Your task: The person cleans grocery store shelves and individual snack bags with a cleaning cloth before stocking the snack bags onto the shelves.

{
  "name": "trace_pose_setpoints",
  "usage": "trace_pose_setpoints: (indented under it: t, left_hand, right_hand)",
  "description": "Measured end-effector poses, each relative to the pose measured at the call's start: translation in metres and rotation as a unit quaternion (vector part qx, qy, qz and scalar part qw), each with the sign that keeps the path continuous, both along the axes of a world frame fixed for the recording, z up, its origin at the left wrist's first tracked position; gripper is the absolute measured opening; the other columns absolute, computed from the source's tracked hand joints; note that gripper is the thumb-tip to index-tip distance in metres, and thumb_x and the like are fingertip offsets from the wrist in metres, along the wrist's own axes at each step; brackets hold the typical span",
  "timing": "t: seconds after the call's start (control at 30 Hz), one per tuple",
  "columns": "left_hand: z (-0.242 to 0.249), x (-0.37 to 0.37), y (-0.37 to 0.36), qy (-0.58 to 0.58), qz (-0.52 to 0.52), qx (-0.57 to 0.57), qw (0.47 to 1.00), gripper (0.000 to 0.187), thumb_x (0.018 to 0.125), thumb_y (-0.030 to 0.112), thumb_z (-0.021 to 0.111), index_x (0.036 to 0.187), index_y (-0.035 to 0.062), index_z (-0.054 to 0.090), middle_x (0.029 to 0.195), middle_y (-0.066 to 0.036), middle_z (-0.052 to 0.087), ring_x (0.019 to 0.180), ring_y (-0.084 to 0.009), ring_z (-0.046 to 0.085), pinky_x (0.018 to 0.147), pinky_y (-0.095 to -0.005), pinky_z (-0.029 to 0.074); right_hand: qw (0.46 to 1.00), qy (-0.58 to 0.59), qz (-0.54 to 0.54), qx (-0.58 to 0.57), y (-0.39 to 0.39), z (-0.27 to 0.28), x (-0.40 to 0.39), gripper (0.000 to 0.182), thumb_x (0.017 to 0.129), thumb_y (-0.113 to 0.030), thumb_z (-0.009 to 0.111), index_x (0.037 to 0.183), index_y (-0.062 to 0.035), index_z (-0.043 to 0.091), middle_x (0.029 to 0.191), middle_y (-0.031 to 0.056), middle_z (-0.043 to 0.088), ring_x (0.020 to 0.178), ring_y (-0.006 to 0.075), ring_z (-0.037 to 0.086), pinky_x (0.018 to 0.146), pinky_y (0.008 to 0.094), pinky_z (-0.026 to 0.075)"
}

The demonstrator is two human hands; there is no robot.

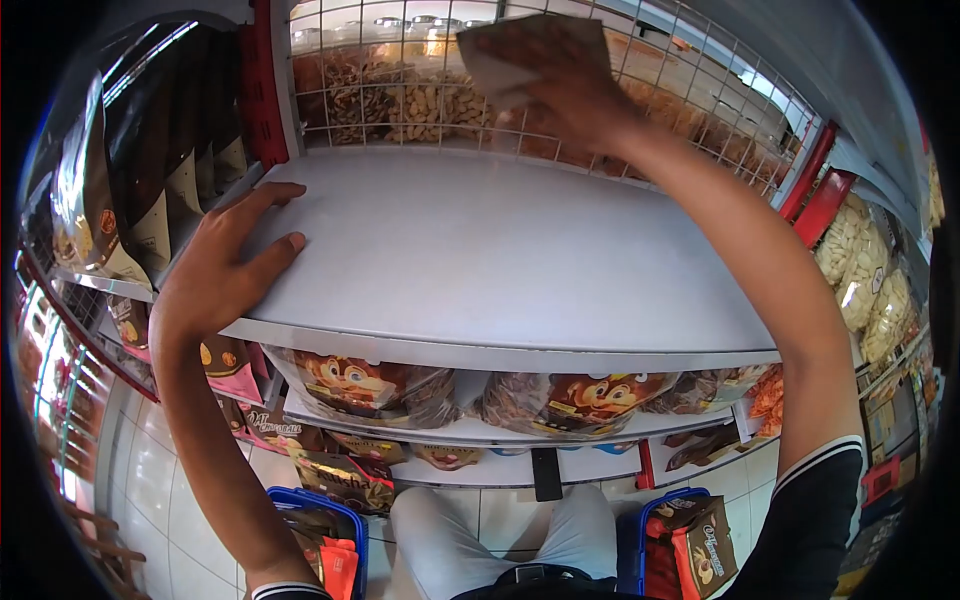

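My left hand rests on the left end of the grey metal shelf, its thumb and fingers apart with nothing in them. At the back, my right hand is raised in front of the wire mesh. It grips a flat, brown, roughly square piece that looks like a folded cloth, with a paler part near the fingers. Some of my right fingertips are hidden or blurred. Behind the mesh stand clear jars of nuts.
Below the shelf sit large snack bags with a cartoon face. Blue baskets with packets stand on the floor beside my legs. A dark phone-like slab lies on the lowest shelf. Pouches stand left; bagged pale snacks are right.
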State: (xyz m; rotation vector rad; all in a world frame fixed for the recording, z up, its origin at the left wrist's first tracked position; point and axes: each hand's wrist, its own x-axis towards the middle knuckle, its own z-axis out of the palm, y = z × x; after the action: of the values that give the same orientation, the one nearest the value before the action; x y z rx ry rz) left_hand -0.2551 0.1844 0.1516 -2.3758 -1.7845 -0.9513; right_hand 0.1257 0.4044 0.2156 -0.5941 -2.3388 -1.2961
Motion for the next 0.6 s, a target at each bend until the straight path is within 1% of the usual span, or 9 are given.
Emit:
trace_pose_setpoints:
  t: [0.03, 0.13, 0.17, 0.27, 0.33, 0.47, 0.57, 0.6]
  left_hand:
    - [-0.002, -0.003, 0.001, 0.004, -0.001, 0.007, 1.0, 0.051, 0.099, 0.022, 0.072, 0.146, 0.0044, 0.066, 0.138, -0.024, 0.072, 0.135, -0.0393, 0.066, 0.119, -0.0451, 0.045]
    - [-0.005, -0.006, 0.004, 0.016, -0.003, 0.027, 1.0, 0.05, 0.099, 0.023, 0.072, 0.145, 0.0045, 0.067, 0.138, -0.024, 0.072, 0.135, -0.0407, 0.066, 0.118, -0.0449, 0.045]
    - [-0.005, -0.006, 0.003, 0.017, -0.004, 0.031, 0.999, 0.049, 0.099, 0.023, 0.072, 0.145, 0.0045, 0.067, 0.138, -0.024, 0.072, 0.134, -0.0412, 0.066, 0.118, -0.0451, 0.045]
    - [-0.002, -0.005, 0.002, 0.009, -0.002, 0.015, 1.0, 0.049, 0.098, 0.022, 0.072, 0.144, 0.0041, 0.066, 0.139, -0.024, 0.072, 0.133, -0.0422, 0.066, 0.116, -0.0455, 0.046]
    - [0.001, -0.002, 0.001, -0.004, 0.004, -0.016, 1.0, 0.049, 0.098, 0.021, 0.072, 0.144, 0.0039, 0.066, 0.138, -0.024, 0.072, 0.133, -0.042, 0.066, 0.116, -0.0454, 0.047]
    - [0.0, -0.001, 0.001, 0.004, -0.017, 0.018, 1.0, 0.05, 0.098, 0.021, 0.073, 0.144, 0.0031, 0.067, 0.138, -0.024, 0.072, 0.132, -0.0407, 0.068, 0.116, -0.0445, 0.047]
    - [0.0, -0.004, 0.005, 0.007, -0.031, 0.021, 0.999, 0.05, 0.098, 0.021, 0.073, 0.144, 0.0026, 0.066, 0.139, -0.024, 0.072, 0.133, -0.0392, 0.068, 0.117, -0.0439, 0.047]
    - [0.001, -0.002, 0.003, 0.01, -0.028, 0.019, 0.999, 0.051, 0.097, 0.021, 0.073, 0.144, 0.0024, 0.066, 0.139, -0.024, 0.072, 0.133, -0.0388, 0.068, 0.117, -0.0437, 0.047]
  right_hand:
    - [1.0, -0.015, 0.005, -0.014, -0.002, -0.006, 0.002, 0.03, 0.092, -0.019, 0.081, 0.12, -0.0273, 0.085, 0.178, -0.0002, 0.039, 0.167, 0.0281, 0.03, 0.139, 0.052, 0.023]
    - [0.99, -0.058, -0.016, -0.128, -0.013, -0.023, 0.012, 0.03, 0.097, -0.022, 0.075, 0.124, -0.0309, 0.085, 0.18, -0.0036, 0.037, 0.169, 0.0274, 0.027, 0.141, 0.0523, 0.019]
    - [0.988, -0.065, 0.004, -0.143, -0.01, -0.028, 0.016, 0.031, 0.102, -0.021, 0.069, 0.127, -0.0316, 0.084, 0.182, -0.004, 0.033, 0.17, 0.0267, 0.024, 0.142, 0.0524, 0.014]
    - [0.982, -0.091, -0.013, -0.164, -0.016, -0.032, 0.019, 0.035, 0.105, -0.02, 0.066, 0.135, -0.0302, 0.08, 0.182, -0.0031, 0.034, 0.17, 0.0267, 0.024, 0.142, 0.0519, 0.015]
    - [0.972, -0.081, 0.003, -0.221, -0.01, -0.041, 0.023, 0.038, 0.106, -0.017, 0.063, 0.14, -0.0264, 0.077, 0.182, -0.0008, 0.034, 0.17, 0.0288, 0.024, 0.142, 0.0519, 0.016]
    - [0.928, -0.063, 0.009, -0.367, 0.003, -0.052, 0.03, 0.041, 0.107, -0.011, 0.059, 0.145, -0.0203, 0.073, 0.183, 0.0043, 0.031, 0.17, 0.0334, 0.023, 0.14, 0.0523, 0.021]
    - [0.892, -0.006, -0.026, -0.452, -0.026, -0.044, 0.027, 0.041, 0.107, -0.008, 0.057, 0.144, -0.0157, 0.072, 0.175, 0.0131, 0.044, 0.161, 0.0389, 0.042, 0.134, 0.0539, 0.035]
    - [0.877, 0.013, -0.017, -0.48, -0.03, -0.038, 0.028, 0.041, 0.106, -0.006, 0.058, 0.144, -0.0143, 0.072, 0.169, 0.0146, 0.051, 0.154, 0.0394, 0.049, 0.131, 0.054, 0.039]
